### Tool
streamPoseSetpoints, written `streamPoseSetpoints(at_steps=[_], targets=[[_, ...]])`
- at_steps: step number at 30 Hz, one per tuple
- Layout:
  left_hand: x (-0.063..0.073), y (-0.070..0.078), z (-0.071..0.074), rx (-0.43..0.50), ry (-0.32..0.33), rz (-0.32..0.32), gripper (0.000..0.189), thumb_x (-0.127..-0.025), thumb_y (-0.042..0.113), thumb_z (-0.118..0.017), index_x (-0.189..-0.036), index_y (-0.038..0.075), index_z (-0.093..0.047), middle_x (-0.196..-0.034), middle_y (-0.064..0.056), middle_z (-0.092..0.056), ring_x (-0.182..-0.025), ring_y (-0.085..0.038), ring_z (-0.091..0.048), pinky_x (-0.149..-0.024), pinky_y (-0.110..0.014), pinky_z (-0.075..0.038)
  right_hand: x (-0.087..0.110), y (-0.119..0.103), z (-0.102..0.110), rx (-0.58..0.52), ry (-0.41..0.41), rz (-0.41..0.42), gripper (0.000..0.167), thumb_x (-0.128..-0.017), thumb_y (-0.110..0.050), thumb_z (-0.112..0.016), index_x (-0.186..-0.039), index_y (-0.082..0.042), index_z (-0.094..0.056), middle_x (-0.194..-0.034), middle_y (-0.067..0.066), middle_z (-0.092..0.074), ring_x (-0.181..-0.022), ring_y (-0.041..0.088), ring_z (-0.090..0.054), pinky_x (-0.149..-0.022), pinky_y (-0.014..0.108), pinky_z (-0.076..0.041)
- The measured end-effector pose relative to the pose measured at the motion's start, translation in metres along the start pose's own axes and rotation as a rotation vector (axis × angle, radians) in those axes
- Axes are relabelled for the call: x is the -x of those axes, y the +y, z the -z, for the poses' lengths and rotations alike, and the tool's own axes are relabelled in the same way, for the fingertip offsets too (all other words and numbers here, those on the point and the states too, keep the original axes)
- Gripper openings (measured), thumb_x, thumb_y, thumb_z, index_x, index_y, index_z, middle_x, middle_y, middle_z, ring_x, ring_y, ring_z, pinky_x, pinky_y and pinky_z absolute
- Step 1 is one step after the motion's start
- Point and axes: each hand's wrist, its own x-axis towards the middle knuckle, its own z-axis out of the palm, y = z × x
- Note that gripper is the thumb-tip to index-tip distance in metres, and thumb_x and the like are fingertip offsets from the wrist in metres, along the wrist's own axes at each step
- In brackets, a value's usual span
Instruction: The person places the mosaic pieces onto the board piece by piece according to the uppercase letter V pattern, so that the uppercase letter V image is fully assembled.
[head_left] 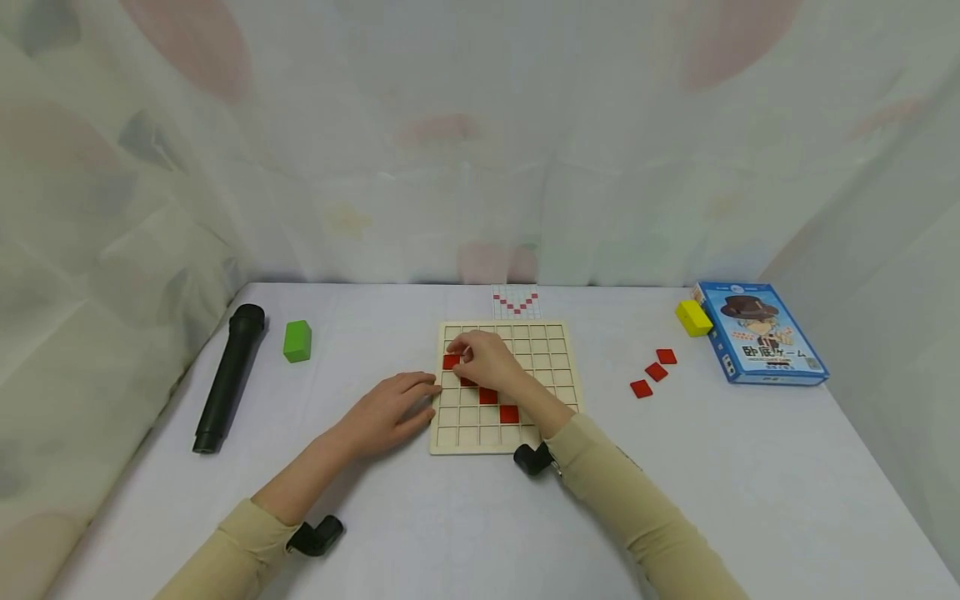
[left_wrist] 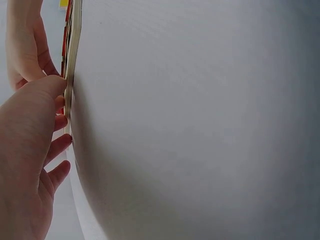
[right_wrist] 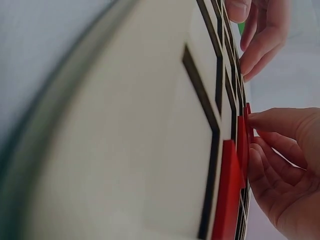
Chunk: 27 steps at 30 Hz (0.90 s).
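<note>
A pale gridded wooden board (head_left: pixel 465 437) lies on the table, with red square tiles stepping diagonally down from its upper left. My right hand (head_left: pixel 487 358) reaches over the board, thumb and forefinger at the edges of the upper-left red tile (head_left: pixel 451 362), which they pinch in its square. The right wrist view shows the thumb (right_wrist: pixel 265 119) against that tile. Lower along the diagonal are a second red tile (head_left: pixel 487 396) and a third red tile (head_left: pixel 509 414). My left hand (head_left: pixel 390 412) rests with extended fingers touching the board's left edge.
A pattern card (head_left: pixel 517 304) stands behind the board. Three loose red tiles (head_left: pixel 656 372) lie to its right, near a yellow block (head_left: pixel 693 318) and a blue game box (head_left: pixel 768 333). At the left are a green block (head_left: pixel 297 342) and a black cylindrical stick (head_left: pixel 231 379).
</note>
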Motion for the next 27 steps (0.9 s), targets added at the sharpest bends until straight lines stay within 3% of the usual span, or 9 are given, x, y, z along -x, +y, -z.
streamPoseSetpoints(at_steps=[13,21,27], targets=[[0.0,0.0,0.0,-0.004,0.004,-0.003,0.031,-0.096,0.025,-0.062,-0.124,0.012,-0.064,-0.13,-0.007,-0.058,-0.122,-0.025,-0.053,-0.103,-0.044,-0.042,0.006,0.004,0.0,-0.07,0.007,0.012,0.024,-0.087,-0.01,-0.07,-0.111,-0.008,-0.07,-0.103,0.004,-0.068,-0.09,0.015,-0.059,-0.079,0.026,-0.05],[-0.001,0.002,0.002,0.0,-0.008,0.014,0.032,-0.096,0.025,-0.063,-0.124,0.011,-0.064,-0.131,-0.009,-0.058,-0.124,-0.026,-0.052,-0.104,-0.045,-0.042,0.025,0.015,0.013,-0.156,0.048,-0.027,0.02,-0.093,-0.015,-0.064,-0.112,-0.01,-0.071,-0.109,0.001,-0.067,-0.094,0.014,-0.06,-0.081,0.029,-0.052],[-0.001,0.003,0.002,0.001,-0.013,0.023,0.032,-0.096,0.025,-0.063,-0.124,0.011,-0.064,-0.131,-0.008,-0.058,-0.123,-0.026,-0.052,-0.103,-0.045,-0.042,0.043,0.026,0.031,-0.154,0.065,-0.057,0.021,-0.094,-0.016,-0.064,-0.113,-0.01,-0.071,-0.113,0.001,-0.067,-0.096,0.016,-0.061,-0.083,0.033,-0.052]])
